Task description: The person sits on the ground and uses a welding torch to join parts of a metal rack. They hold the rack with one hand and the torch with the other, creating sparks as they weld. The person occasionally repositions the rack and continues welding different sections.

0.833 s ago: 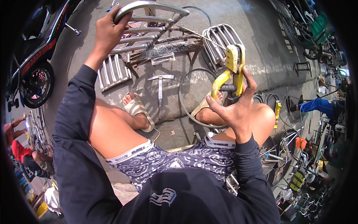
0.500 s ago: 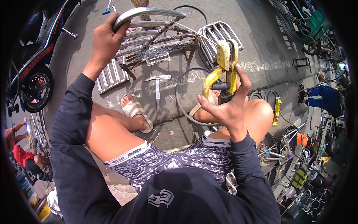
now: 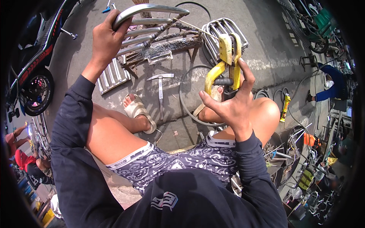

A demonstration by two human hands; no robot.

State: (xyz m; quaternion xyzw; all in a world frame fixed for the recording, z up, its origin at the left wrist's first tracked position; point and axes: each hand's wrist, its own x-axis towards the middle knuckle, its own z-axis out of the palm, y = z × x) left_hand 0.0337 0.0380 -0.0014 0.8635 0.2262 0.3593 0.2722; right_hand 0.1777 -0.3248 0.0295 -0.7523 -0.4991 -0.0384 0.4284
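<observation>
With my left hand I grip the curved end of a shiny metal tube frame, which has several parallel bars. The frame rests on a rough, spattered metal stand. My right hand is around a yellow welding electrode holder, thumb and index finger spread along its sides; the other fingers are largely hidden. A thin welding rod runs from the holder's jaws to the frame's right side; whether its tip touches, I cannot tell. A chipping hammer lies on the ground between my feet.
Finished-looking barred frames lie beyond the holder, and another barred piece lies left of the stand. A grey cable loops by my right foot. A motorcycle stands at left. A yellow packet lies right of my knee.
The electrode holder and rod have shifted slightly up and left with my right hand. My left hand keeps its grip on the frame. A person at far right has changed position.
</observation>
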